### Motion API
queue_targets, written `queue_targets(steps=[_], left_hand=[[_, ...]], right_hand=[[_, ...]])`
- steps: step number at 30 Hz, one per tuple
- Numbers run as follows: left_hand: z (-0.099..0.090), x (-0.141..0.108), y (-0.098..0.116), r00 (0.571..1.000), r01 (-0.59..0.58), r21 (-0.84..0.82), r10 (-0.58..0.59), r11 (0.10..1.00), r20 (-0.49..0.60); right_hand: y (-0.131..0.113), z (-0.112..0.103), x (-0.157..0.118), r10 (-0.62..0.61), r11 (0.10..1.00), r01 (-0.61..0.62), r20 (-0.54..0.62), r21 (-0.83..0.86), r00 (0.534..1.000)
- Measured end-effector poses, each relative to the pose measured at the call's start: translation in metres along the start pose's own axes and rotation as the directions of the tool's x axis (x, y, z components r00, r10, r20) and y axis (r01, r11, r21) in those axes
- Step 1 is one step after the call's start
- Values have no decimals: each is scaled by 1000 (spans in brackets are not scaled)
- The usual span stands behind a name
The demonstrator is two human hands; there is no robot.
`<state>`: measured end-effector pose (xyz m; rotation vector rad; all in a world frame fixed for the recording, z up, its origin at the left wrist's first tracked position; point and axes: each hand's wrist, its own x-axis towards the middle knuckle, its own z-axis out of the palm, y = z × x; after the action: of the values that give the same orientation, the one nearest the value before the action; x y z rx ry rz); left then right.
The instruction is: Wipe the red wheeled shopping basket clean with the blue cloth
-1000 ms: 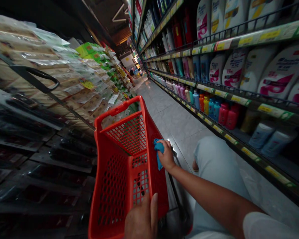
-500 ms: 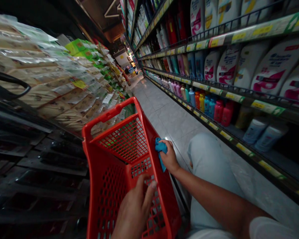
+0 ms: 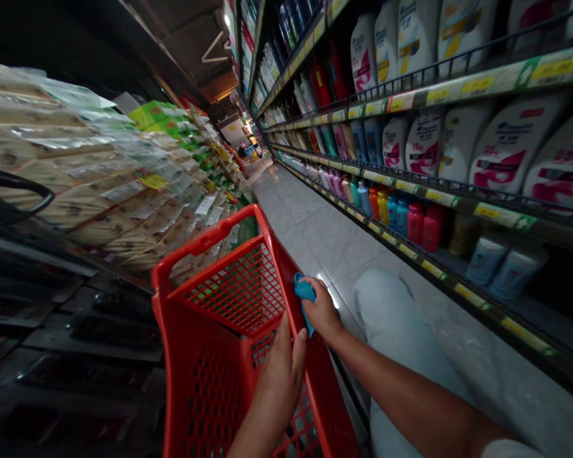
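Note:
A red plastic shopping cart basket (image 3: 158,280) with perforated walls stands in front of me. My right hand (image 3: 322,312) is closed round a crumpled blue cloth (image 3: 304,291) and holds it against the outer face of the basket's right wall. Inside the basket, my left hand (image 3: 281,375) lies along the same wall, its fingers stretched out and its thumb apart at the rim. It holds nothing. The fingertips of my right hand are partly hidden by the cloth.
Shelves of shampoo bottles (image 3: 499,149) line the right side, with smaller coloured bottles (image 3: 415,222) on the lower level. Packaged goods (image 3: 76,159) are stacked on the left beside a black handle (image 3: 23,181). My bent knee (image 3: 382,305) is right of the cart, over the tiled floor (image 3: 315,222).
My left hand has moved forward to the basket's right wall and its fingers have straightened. My right hand and the cloth have slid slightly down along the wall. The view has shifted a little.

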<state>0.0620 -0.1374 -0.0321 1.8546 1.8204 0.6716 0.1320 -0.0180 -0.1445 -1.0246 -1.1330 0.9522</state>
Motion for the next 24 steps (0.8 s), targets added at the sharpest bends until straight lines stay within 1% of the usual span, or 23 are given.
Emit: queue_targets(steps=[2,3,4,5,7,9,11,13,16,17,19,21,24], left_hand=[[0,-1,2,1000,-6,14,6,1000,-14],[0,-2,4,1000,-9,18,9,1000,-19],[0,-2,5,1000,-12,19,12,1000,-20],[-1,-2,7,1000,-11,20,11,1000,-17],[-1,-3,8,1000,0,15,0,1000,3],[-1,-2,7,1000,2,0,-2,1000,5],[1,-2,4,1000,4,-11,-4,1000,-16],[3,-1,3,999,9,-23,-10,1000,-32],[6,-2,6,999,12,-53,-14,999,-33],[5,-2,8,1000,10,-66,-11,998,-21],[0,-2,12,999,15,-89,-12,996,36],[-10,-3,13,991,44,-105,-30,993,134],[-29,-7,7,959,68,-92,-40,993,280]], right_hand=[[-18,3,20,-173,983,167,89,72,981],[-23,5,33,-226,972,215,119,94,967],[-27,7,47,-253,966,240,141,100,957],[-27,10,59,-252,967,241,159,86,955],[-21,14,77,-187,982,188,186,16,965],[-7,16,84,-94,992,107,194,-62,976],[11,14,79,-10,993,30,171,-114,985],[27,9,69,68,987,-48,130,-151,989],[42,5,60,175,970,-158,77,-182,982],[43,6,62,194,967,-179,66,-181,979],[34,12,76,190,971,-180,50,-158,980],[16,25,102,134,985,-128,47,-114,990],[-13,44,139,47,998,-45,60,-45,997]])
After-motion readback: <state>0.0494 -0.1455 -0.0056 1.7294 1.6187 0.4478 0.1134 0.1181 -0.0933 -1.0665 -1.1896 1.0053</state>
